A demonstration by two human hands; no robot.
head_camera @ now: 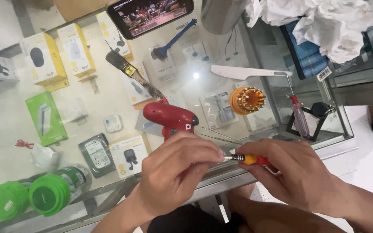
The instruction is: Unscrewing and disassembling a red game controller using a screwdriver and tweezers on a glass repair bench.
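Low at centre frame, the left hand [178,172] pinches something hidden at the screwdriver [250,159] tip — right hand [292,174] clamps its handle (orange bit holder [247,100] above, bits seated).

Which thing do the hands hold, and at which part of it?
The right hand grips a small screwdriver with a yellow and red handle by its handle; the left hand pinches its metal tip.

Glossy glass counter [109,99], shiny metal screwdriver [249,159] shaft – yellow plastic collar, crumpled white paper [324,21]
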